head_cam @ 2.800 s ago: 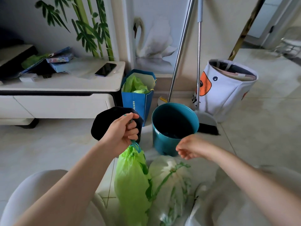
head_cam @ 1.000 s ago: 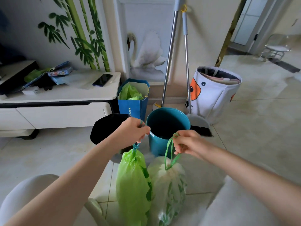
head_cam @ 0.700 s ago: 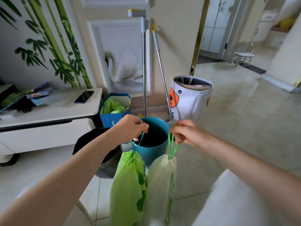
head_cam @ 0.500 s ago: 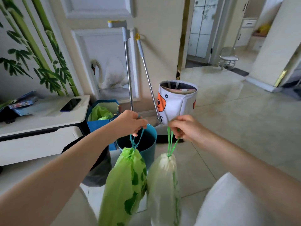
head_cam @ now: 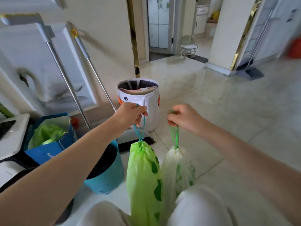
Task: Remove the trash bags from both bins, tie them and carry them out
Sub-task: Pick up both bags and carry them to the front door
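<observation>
Green bag [head_cam: 144, 173] and whitish bag [head_cam: 176, 170] now hang lifted clear of the floor, left hand [head_cam: 132, 114] and right hand [head_cam: 182, 117] fisted on their drawstrings, so carrying out is next.

Bright green bag [head_cam: 144, 173], pale whitish bag [head_cam: 176, 170], teal bin [head_cam: 108, 175]

Thin plastic bags [head_cam: 145, 176], glossy floor tiles [head_cam: 228, 103]

Open floor [head_cam: 219, 111] ahead right; white basket [head_cam: 138, 101] blocks straight ahead.
</observation>
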A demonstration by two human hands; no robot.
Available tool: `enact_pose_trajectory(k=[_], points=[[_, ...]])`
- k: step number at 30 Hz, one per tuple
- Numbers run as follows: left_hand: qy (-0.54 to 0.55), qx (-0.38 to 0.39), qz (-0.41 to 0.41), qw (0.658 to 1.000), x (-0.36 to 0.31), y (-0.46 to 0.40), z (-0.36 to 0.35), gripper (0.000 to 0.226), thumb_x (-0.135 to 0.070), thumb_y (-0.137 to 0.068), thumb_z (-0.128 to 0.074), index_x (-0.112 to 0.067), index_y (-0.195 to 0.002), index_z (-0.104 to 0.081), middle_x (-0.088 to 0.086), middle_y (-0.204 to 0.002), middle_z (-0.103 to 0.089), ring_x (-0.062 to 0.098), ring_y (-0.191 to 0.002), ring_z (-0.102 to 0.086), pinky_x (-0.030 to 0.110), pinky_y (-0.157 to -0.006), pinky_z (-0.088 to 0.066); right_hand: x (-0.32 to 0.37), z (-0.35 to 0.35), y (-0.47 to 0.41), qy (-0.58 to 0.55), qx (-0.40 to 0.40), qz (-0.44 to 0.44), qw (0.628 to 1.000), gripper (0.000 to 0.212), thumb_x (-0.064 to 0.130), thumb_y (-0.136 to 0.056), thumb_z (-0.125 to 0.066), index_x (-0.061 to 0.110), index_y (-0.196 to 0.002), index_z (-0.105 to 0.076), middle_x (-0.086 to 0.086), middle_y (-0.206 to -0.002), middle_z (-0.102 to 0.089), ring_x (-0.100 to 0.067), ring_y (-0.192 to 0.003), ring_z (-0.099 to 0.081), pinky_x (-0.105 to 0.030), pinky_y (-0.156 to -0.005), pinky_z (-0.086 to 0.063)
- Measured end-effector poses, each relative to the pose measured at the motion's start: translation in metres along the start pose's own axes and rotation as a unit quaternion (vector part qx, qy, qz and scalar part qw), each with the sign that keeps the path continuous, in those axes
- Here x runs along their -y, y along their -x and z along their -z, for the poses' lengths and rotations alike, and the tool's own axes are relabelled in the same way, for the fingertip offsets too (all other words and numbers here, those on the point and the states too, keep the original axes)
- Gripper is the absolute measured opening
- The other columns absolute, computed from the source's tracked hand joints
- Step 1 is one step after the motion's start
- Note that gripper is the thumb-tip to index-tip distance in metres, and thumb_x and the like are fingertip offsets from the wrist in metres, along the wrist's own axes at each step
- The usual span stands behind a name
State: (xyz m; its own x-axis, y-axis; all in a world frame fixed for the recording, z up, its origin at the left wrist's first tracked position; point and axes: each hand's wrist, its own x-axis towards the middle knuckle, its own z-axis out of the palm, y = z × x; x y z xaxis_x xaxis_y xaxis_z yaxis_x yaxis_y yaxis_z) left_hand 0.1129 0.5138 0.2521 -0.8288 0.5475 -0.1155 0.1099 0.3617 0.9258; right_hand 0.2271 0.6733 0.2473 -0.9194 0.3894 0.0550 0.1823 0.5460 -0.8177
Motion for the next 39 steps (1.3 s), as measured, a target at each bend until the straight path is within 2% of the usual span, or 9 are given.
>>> enact_pose_trajectory(k=[6, 9, 12, 16, 21, 25, 30, 33, 39], points=[[-0.111, 0.080, -0.040, 0.990, -0.024, -0.102, -0.067, 0.036, -0.019, -0.092, -0.052, -0.015, -0.057, -0.057, 0.000, -0.048, -0.048, 0.013, -0.041, -0.047, 0.020, -0.056, -0.045, -0.047, 0.062, -0.074, 0.179, -0.001, -0.036, 0.983, 0.013, 0.020, -0.074, -0.064, 0.011, -0.066, -0.067, -0.009, -0.067, -0.070, -0.019, -0.061, -0.060, -0.028, -0.055, -0.045], [-0.146, 0.156, -0.049, 0.976, -0.038, -0.141, -0.100, 0.037, -0.026, -0.091, -0.049, -0.020, -0.055, -0.055, 0.000, -0.054, -0.049, 0.023, -0.058, -0.049, 0.035, -0.068, -0.045, -0.070, 0.090, -0.108, 0.244, 0.025, -0.055, 0.968, 0.014, 0.018, -0.073, -0.063, 0.010, -0.062, -0.061, -0.008, -0.065, -0.069, -0.021, -0.063, -0.062, -0.023, -0.050, -0.038], [-0.256, 0.176, -0.075, 0.948, -0.066, -0.157, -0.122, 0.036, -0.025, -0.100, -0.037, -0.007, -0.085, -0.064, -0.004, -0.065, -0.051, 0.024, -0.078, -0.055, 0.031, -0.074, -0.044, -0.079, 0.117, -0.122, 0.272, 0.018, -0.054, 0.961, 0.009, 0.013, -0.075, -0.060, 0.008, -0.068, -0.063, -0.009, -0.071, -0.073, -0.024, -0.075, -0.067, -0.024, -0.058, -0.040], [-0.355, 0.178, -0.144, 0.906, -0.135, -0.170, -0.139, 0.030, -0.011, -0.099, -0.032, -0.002, -0.115, -0.055, 0.012, -0.101, -0.058, 0.032, -0.101, -0.056, 0.036, -0.076, -0.040, -0.069, 0.167, -0.122, 0.268, 0.006, -0.070, 0.961, 0.010, 0.011, -0.079, -0.060, 0.006, -0.081, -0.069, -0.011, -0.084, -0.074, -0.026, -0.085, -0.067, -0.027, -0.073, -0.046], [-0.314, 0.142, -0.179, 0.922, -0.234, -0.164, -0.144, 0.022, -0.021, -0.096, -0.042, -0.006, -0.086, -0.055, 0.007, -0.074, -0.058, 0.023, -0.070, -0.051, 0.026, -0.058, -0.028, -0.022, 0.243, -0.112, 0.232, -0.057, -0.100, 0.966, 0.011, 0.014, -0.084, -0.060, 0.004, -0.083, -0.066, -0.010, -0.084, -0.070, -0.024, -0.076, -0.061, -0.030, -0.072, -0.047], [-0.273, 0.189, -0.229, 0.915, -0.317, -0.152, -0.141, 0.017, -0.022, -0.092, -0.052, -0.019, -0.076, -0.053, 0.001, -0.072, -0.063, 0.019, -0.074, -0.061, 0.030, -0.072, -0.044, 0.042, 0.312, -0.091, 0.199, -0.109, -0.125, 0.966, 0.009, 0.015, -0.085, -0.061, 0.009, -0.082, -0.067, -0.007, -0.079, -0.067, -0.020, -0.070, -0.057, -0.028, -0.069, -0.046], [-0.243, 0.229, -0.222, 0.916, -0.411, -0.128, -0.134, 0.023, -0.021, -0.089, -0.058, -0.028, -0.067, -0.054, -0.010, -0.066, -0.062, 0.011, -0.070, -0.063, 0.022, -0.071, -0.044, 0.115, 0.394, -0.053, 0.163, -0.144, -0.180, 0.959, 0.013, 0.016, -0.088, -0.055, 0.013, -0.083, -0.067, 0.002, -0.079, -0.065, -0.016, -0.077, -0.061, -0.034, -0.074, -0.053], [-0.225, 0.227, -0.209, 0.924, -0.452, -0.111, -0.135, 0.021, -0.019, -0.088, -0.060, -0.022, -0.067, -0.060, -0.014, -0.061, -0.061, 0.002, -0.065, -0.059, 0.010, -0.066, -0.039, 0.143, 0.430, -0.022, 0.142, -0.175, -0.213, 0.950, 0.010, 0.014, -0.088, -0.057, 0.015, -0.085, -0.067, 0.003, -0.083, -0.067, -0.014, -0.079, -0.063, -0.032, -0.077, -0.054], [-0.178, 0.255, -0.172, 0.935, -0.494, -0.069, -0.156, 0.012, -0.017, -0.086, -0.063, -0.017, -0.075, -0.067, -0.006, -0.064, -0.067, 0.010, -0.065, -0.064, 0.019, -0.065, -0.046, 0.171, 0.472, 0.052, 0.158, -0.221, -0.252, 0.929, 0.009, 0.011, -0.089, -0.058, 0.010, -0.085, -0.066, -0.001, -0.083, -0.065, -0.015, -0.074, -0.058, -0.029, -0.073, -0.052]])
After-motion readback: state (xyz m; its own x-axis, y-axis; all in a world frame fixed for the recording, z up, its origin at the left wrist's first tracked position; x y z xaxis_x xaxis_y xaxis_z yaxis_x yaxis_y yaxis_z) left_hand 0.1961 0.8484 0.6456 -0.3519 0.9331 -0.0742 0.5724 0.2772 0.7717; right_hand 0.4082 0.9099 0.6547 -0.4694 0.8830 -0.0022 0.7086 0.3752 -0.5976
